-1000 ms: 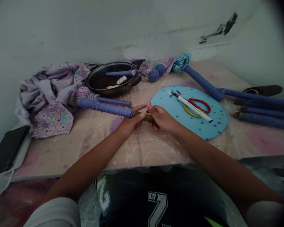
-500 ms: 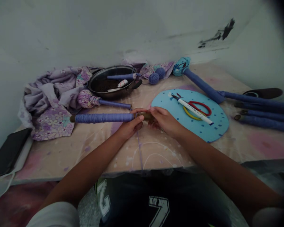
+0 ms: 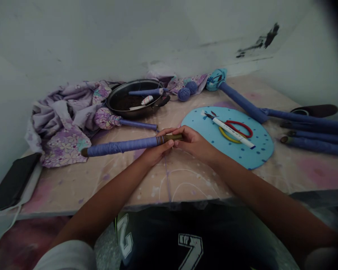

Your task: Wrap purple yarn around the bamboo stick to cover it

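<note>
A stick wrapped in blue-purple yarn (image 3: 124,145) is held level above the table, its bare brown left end sticking out. Closed around it near its right end is my left hand (image 3: 159,148), thumb on the near side. My right hand (image 3: 193,141) grips the bare brown right end, its fingertips meeting those of the left. Between the hands a few spaced turns of yarn show on the bare wood. A strand of yarn (image 3: 166,172) hangs from the hands toward the table's front edge.
Behind lie a black pan (image 3: 135,112), yarn balls (image 3: 184,94) and floral cloth (image 3: 59,123). On the right, a blue dotted foam sheet (image 3: 231,155) bears a white marker (image 3: 233,131) and red-and-yellow-handled scissors (image 3: 249,131). Several wrapped sticks (image 3: 321,146) lie farther right; a phone (image 3: 14,182) lies left.
The stick's left end has dipped, so it slants slightly up to the right. My hands have drawn closer together, and the right fingers have curled more around the bare end.
</note>
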Tool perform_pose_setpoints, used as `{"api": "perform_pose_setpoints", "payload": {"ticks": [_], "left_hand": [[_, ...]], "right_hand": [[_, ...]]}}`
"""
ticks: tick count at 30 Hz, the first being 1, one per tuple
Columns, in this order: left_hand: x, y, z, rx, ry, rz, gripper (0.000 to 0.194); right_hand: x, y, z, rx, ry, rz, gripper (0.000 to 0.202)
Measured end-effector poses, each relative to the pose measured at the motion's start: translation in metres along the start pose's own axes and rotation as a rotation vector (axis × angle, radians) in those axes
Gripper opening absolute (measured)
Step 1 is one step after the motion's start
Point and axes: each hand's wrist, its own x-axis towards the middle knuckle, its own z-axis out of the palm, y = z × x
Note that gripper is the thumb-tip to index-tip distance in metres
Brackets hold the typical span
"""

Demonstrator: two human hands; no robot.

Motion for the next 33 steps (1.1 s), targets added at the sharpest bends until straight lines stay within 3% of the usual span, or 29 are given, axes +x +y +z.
{"api": "perform_pose_setpoints", "payload": {"ticks": [4,7,11,18,33], "left_hand": [[0.0,0.0,0.001,0.037,-0.009,-0.026,0.051],[0.0,-0.001,0.0,0.045,-0.017,-0.027,0.054],[-0.001,-0.001,0.001,-0.011,0.054,0.009,0.047],[-0.002,0.0,0.007,-0.067,0.199,0.027,0.039],[-0.002,0.01,0.008,-0.118,0.309,0.009,0.034]], "right_hand": [[0.0,-0.004,0.002,0.017,0.06,0.101,0.024],[0.0,-0.003,0.002,-0.028,0.102,0.067,0.02],[0.001,0.001,0.0,-0.026,0.167,-0.011,0.017],[0.004,0.003,-0.002,-0.049,0.169,0.027,0.021],[0.0,-0.011,-0.003,-0.017,0.23,0.067,0.016]]}}
